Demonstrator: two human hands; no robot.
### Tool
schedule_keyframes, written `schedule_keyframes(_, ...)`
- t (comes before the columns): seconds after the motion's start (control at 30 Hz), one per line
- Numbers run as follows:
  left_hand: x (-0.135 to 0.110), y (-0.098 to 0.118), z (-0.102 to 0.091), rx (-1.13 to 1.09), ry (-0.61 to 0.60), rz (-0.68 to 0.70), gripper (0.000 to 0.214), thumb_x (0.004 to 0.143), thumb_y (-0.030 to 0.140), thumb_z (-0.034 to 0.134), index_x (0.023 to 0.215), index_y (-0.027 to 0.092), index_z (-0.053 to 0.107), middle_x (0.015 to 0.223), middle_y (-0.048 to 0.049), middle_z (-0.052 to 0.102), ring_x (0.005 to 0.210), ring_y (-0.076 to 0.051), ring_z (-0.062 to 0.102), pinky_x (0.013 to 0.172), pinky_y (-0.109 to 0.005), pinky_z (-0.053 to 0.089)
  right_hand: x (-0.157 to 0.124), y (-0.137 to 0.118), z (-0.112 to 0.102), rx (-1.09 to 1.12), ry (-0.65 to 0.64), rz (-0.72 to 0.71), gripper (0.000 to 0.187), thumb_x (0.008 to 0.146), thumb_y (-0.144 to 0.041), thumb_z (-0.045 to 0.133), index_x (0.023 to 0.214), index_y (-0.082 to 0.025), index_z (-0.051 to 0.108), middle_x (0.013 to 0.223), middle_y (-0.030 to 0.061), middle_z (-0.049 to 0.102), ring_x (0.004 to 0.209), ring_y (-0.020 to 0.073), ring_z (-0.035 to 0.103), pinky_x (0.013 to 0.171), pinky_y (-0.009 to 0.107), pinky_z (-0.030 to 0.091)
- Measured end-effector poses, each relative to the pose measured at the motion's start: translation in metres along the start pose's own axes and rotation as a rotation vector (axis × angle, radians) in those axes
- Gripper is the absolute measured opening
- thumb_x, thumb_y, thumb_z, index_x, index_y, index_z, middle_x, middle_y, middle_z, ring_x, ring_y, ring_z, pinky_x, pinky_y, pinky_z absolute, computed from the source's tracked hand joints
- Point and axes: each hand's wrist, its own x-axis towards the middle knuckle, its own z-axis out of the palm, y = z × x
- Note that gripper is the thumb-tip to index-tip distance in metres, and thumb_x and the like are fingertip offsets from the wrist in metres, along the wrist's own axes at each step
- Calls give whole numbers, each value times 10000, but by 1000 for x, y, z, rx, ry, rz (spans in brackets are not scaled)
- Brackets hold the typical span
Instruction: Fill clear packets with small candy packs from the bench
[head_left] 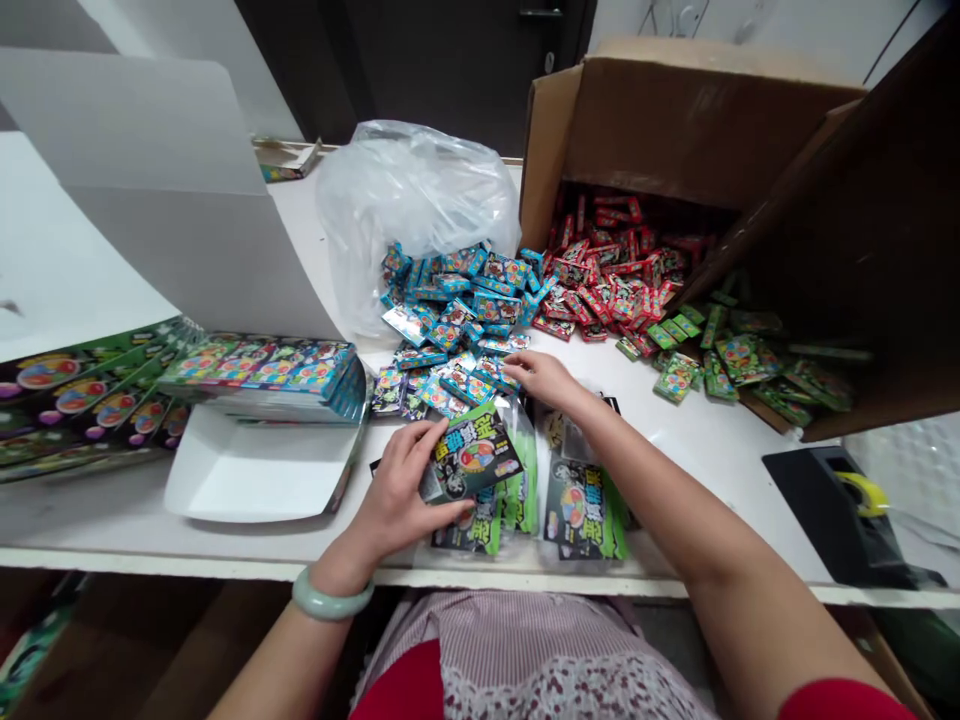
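Note:
My left hand (409,485), with a pale green bangle at the wrist, grips a black and green printed candy pouch (480,452) by its left side. Beneath that pouch lie more pouches of the same print. My right hand (544,378) reaches over the table to the near edge of a heap of small blue candy boxes (472,305). Its fingertips are bent together at the blue boxes; whether one is pinched cannot be made out. Under my right forearm rests another stack of black and green pouches (577,510). A few purple boxes (390,390) lie left of the blue heap.
A clear plastic bag (420,190) stands behind the blue heap. Red boxes (615,270) spill from a tipped carton (645,130), with green boxes (739,360) at its right. On the left is an open display box (262,465) holding box rows. A tape dispenser (847,510) sits far right.

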Motion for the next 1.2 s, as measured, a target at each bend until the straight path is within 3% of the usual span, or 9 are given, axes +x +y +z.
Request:
schedule_keyframes(0.1,-2,0,-1,2,8,-21,887,726,413,753,1450,243,270,1257,-131,436,1158,-311,465,988,-503,439,24,4,16,-56,-21,6,267,608,-347,823,753,-174,679,917,89,677,995,270,585,875,370,433)
schedule_keyframes(0.2,-4,-2,-2,-1,18,-58,889,722,425,756,1450,254,273,1240,-125,446,1150,-308,474,983,-502,448,21,6,16,-39,-12,-1,260,659,-298,772,859,-172,663,924,61,668,934,230,596,831,350,456)
schedule_keyframes(0.37,-4,-11,-4,-13,57,-77,876,722,488,739,1443,260,296,1240,-118,449,1158,-310,477,994,-503,447,-12,9,-36,159,-78,-134,199,817,-270,580,971,-229,700,982,27,688,909,177,619,865,346,464)
schedule_keyframes(0.53,6,-11,0,16,53,-34,869,716,498,740,1431,244,317,1245,-111,449,1168,-310,467,1005,-491,439,-33,3,-81,23,-403,-105,206,670,-166,699,836,-281,741,857,-11,709,820,183,621,807,325,473)
schedule_keyframes(0.67,10,-6,3,25,26,-21,875,719,498,738,1438,257,303,1258,-105,446,1167,-306,469,1009,-486,433,-41,11,-79,80,-316,-23,309,595,-200,782,891,-242,708,718,-32,648,689,154,571,676,285,464)
schedule_keyframes(0.83,7,-8,1,43,28,-34,880,718,551,716,1441,262,306,1240,-104,447,1171,-314,467,1011,-488,434,-57,28,-78,257,-232,-23,259,752,-325,658,990,-224,668,816,-8,656,730,154,588,697,301,482)
schedule_keyframes(1.0,11,-8,4,53,20,-18,873,722,538,715,1443,277,296,1246,-102,454,1163,-313,477,1001,-486,442,-68,17,-84,-310,-61,93,191,848,-189,525,933,-205,696,942,90,680,866,232,626,800,384,468)
schedule_keyframes(1.1,18,-3,10,37,4,27,867,734,516,713,1446,270,284,1247,-113,452,1159,-316,480,995,-493,441,-64,-5,-75,-665,-86,214,246,774,-105,613,1002,-163,687,1106,201,608,908,311,638,767,419,462)
schedule_keyframes(1.2,23,1,15,39,-17,71,872,737,512,713,1447,251,281,1241,-123,450,1151,-318,479,993,-494,438,-56,-27,-61,-726,-122,263,391,674,-119,751,1054,-123,659,1161,261,568,952,379,628,759,439,466)
